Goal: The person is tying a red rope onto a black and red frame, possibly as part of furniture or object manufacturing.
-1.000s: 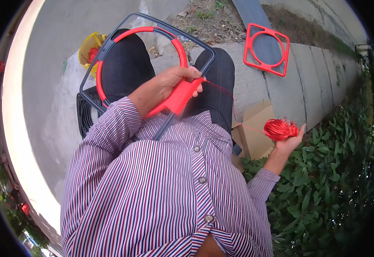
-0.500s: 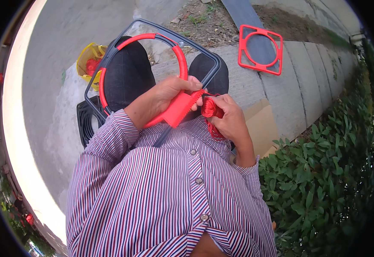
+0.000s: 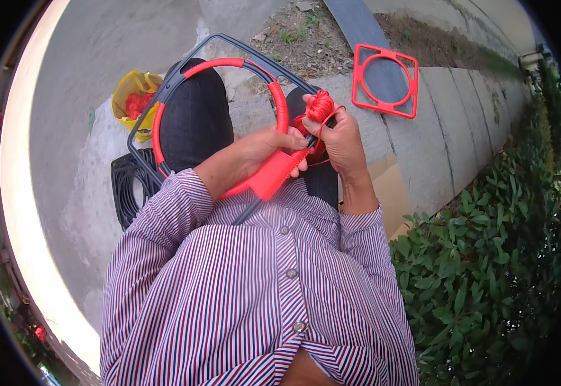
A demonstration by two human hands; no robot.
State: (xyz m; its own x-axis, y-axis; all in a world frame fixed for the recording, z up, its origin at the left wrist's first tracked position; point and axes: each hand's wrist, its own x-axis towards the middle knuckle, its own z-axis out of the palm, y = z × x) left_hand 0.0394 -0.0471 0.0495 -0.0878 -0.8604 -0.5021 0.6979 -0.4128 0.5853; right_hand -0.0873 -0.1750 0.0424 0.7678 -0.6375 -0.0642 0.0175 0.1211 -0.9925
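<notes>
A dark grey square frame [image 3: 140, 123] with a round inner ring [image 3: 281, 106] rests across my lap. Red cord is wound tightly over most of the ring, and a wide red wrapped band [image 3: 271, 176] covers part of the frame's near right side. My left hand [image 3: 262, 149] closes around the frame and ring just above that band. In my right hand [image 3: 343, 141] is a bundle of red cord [image 3: 319, 106], held by the frame's right side. A loose strand runs from the bundle down past the bar.
Left of my knees stands a yellow container [image 3: 123, 96] with red cord inside. Black coiled material [image 3: 125, 193] lies below it. A finished-looking red square frame [image 3: 409, 112] lies ahead on the right, partly over a grey board [image 3: 357, 22]. Cardboard [image 3: 386, 186] and a leafy hedge [image 3: 467, 270] are at right.
My right hand has moved up and forward with the cord bundle, from below the bar to above it. My left hand keeps its grip on the frame.
</notes>
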